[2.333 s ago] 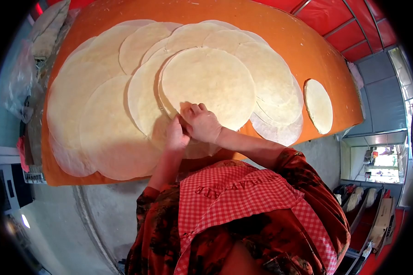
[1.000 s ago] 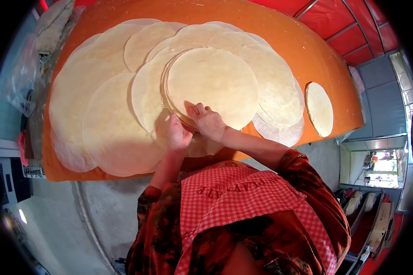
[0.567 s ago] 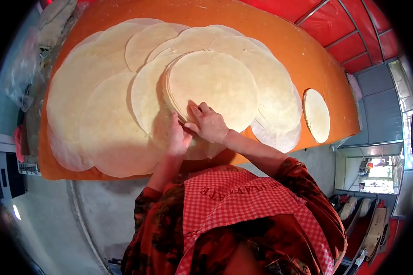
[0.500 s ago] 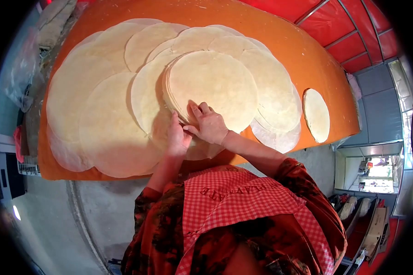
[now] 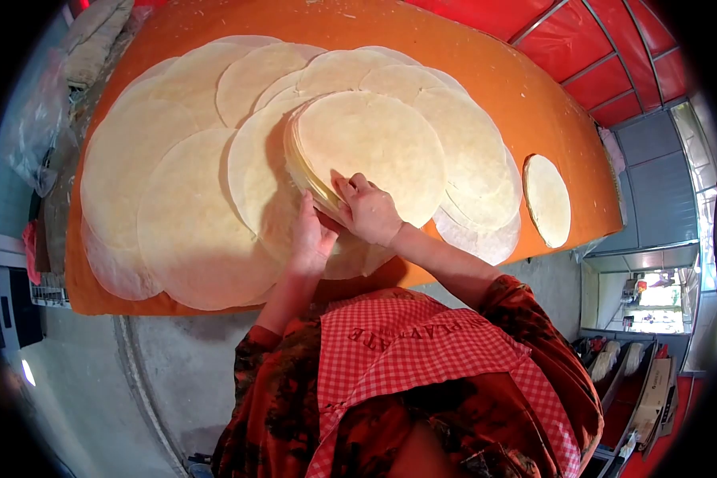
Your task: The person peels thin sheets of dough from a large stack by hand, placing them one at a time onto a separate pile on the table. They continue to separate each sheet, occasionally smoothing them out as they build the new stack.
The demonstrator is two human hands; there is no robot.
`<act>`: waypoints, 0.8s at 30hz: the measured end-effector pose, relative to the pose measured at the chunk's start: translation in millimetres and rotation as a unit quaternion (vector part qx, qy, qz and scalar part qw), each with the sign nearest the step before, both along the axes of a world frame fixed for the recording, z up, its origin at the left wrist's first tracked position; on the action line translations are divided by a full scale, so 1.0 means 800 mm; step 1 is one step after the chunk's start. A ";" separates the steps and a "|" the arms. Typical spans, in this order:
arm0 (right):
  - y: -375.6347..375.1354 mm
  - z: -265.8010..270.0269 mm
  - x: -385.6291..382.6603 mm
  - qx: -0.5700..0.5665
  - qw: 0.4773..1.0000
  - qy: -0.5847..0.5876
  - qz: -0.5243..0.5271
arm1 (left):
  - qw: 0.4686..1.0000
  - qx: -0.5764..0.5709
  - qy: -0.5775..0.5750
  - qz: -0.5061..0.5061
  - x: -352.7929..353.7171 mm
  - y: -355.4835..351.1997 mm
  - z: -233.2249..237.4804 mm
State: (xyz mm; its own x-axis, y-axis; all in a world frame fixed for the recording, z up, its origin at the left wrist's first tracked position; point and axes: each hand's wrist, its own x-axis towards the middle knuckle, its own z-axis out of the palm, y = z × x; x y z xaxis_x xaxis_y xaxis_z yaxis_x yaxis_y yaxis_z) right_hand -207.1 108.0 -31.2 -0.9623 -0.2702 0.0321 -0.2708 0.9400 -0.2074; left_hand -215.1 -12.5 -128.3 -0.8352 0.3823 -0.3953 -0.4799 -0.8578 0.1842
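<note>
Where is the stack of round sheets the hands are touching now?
In the head view, the stack sits upper middle, atop overlapping sheets on the orange table, with the left hand and right hand at its near edge.

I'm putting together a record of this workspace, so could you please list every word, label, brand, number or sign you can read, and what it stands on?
"PLAY" and "ATE": on the red checked apron; whatever stands between them is lost in a fold, and any lettering before "PLAY" is unclear.
Cardboard box at lower right: small dark marks, too small to read.
I can make out no other text.
</note>
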 end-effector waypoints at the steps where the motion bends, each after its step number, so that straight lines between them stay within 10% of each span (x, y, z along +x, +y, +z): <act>1: 0.000 -0.004 0.001 0.004 1.000 0.012 0.006 | 1.000 -0.003 0.010 0.002 0.000 0.000 0.003; 24: -0.008 -0.020 -0.001 0.017 0.999 -0.003 0.041 | 1.000 0.017 0.008 -0.017 0.002 -0.013 0.000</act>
